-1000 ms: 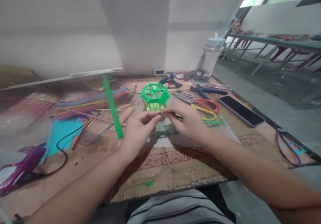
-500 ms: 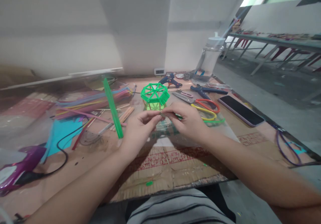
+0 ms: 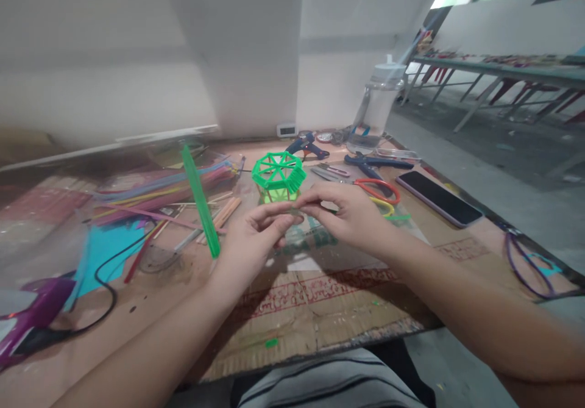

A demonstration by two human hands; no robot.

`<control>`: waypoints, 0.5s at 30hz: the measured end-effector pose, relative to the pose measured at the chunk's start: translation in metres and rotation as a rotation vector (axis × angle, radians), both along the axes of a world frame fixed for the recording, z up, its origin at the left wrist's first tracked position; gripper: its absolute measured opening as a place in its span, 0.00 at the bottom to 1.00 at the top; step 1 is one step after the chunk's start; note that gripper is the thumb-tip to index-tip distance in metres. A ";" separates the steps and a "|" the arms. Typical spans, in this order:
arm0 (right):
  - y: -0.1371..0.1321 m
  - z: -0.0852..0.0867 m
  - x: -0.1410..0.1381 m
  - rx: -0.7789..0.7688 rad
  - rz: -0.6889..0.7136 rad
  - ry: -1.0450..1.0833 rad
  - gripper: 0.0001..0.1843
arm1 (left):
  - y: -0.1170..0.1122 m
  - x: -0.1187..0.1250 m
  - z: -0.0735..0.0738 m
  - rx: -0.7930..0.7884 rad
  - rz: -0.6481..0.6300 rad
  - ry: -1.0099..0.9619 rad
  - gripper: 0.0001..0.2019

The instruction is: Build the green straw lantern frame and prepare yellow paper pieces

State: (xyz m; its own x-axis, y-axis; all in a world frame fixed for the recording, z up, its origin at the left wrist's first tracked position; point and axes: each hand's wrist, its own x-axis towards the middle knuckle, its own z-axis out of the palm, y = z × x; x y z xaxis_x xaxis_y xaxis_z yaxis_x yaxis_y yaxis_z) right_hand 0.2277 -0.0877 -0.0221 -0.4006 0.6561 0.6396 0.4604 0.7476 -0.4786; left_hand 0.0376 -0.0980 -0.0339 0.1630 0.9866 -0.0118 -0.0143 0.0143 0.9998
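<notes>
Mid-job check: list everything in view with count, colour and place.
green-topped model: 1, green, just beyond the hands
green strip bundle: 1, green, left of the model
coloured strips: several, mixed colours, rear left
sheet: 1, blue, left
purple glue gun: 1, purple, front left
blue glue gun: 1, dark blue, rear centre
digital display: 1, white, by the wall
bottle: 1, clear, rear right
scissors: seemingly 1 pair, red and yellow handles, right
pliers: 1, blue, right
phone: 1, black screen, far right
scrap: 1, green, front edge
worktable: 1, brown, beneath
background table: 1, grey, upper right
left hand: 1, bare, centre, pinching something too small to identify
right hand: 1, bare, centre right, pinching likewise
</notes>
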 end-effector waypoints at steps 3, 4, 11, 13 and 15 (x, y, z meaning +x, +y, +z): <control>0.000 0.000 0.001 0.002 -0.001 -0.004 0.07 | 0.001 0.000 -0.003 0.007 -0.014 -0.025 0.16; 0.000 0.000 0.001 0.006 -0.005 -0.006 0.07 | 0.002 0.001 -0.004 0.001 -0.019 -0.029 0.16; -0.003 -0.001 -0.003 0.033 -0.011 -0.076 0.09 | 0.001 0.000 -0.004 0.038 0.020 0.024 0.10; -0.005 -0.002 -0.004 0.047 -0.014 -0.096 0.10 | 0.001 0.000 -0.003 0.067 0.028 0.066 0.09; -0.006 -0.002 -0.005 0.040 -0.039 -0.113 0.09 | 0.001 -0.001 -0.002 0.093 0.025 0.114 0.09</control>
State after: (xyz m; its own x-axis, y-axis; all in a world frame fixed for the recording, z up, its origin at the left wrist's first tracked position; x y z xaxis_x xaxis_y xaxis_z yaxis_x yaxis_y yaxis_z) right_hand 0.2229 -0.0938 -0.0245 -0.4465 0.6473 0.6177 0.5387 0.7457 -0.3920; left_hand 0.0362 -0.0974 -0.0361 0.1408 0.9881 0.0626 0.1001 -0.0771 0.9920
